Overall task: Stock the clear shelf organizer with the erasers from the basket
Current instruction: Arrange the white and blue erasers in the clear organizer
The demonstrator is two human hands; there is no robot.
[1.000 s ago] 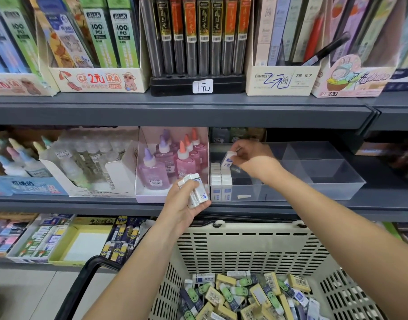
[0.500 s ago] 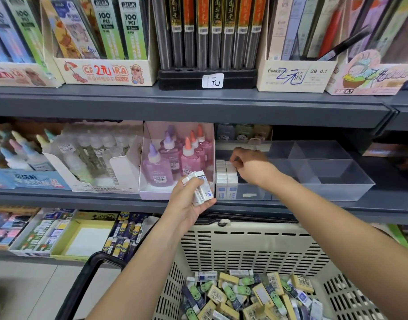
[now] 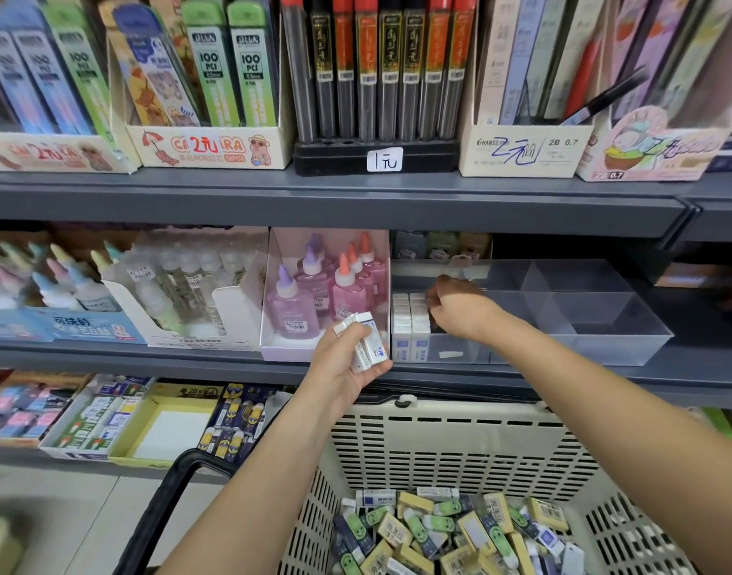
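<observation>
gripping erasers (image 3: 366, 344), left hand (image 3: 339, 367), shop shelf (image 3: 107, 356) (grey)

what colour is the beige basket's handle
The curved plastic basket handle is black; the head view shows it best.

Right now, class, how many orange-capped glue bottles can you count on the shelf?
3 orange-capped bottles, in the pink box, right column: the front one, the middle one, the back one. Others may hide behind them.
</observation>
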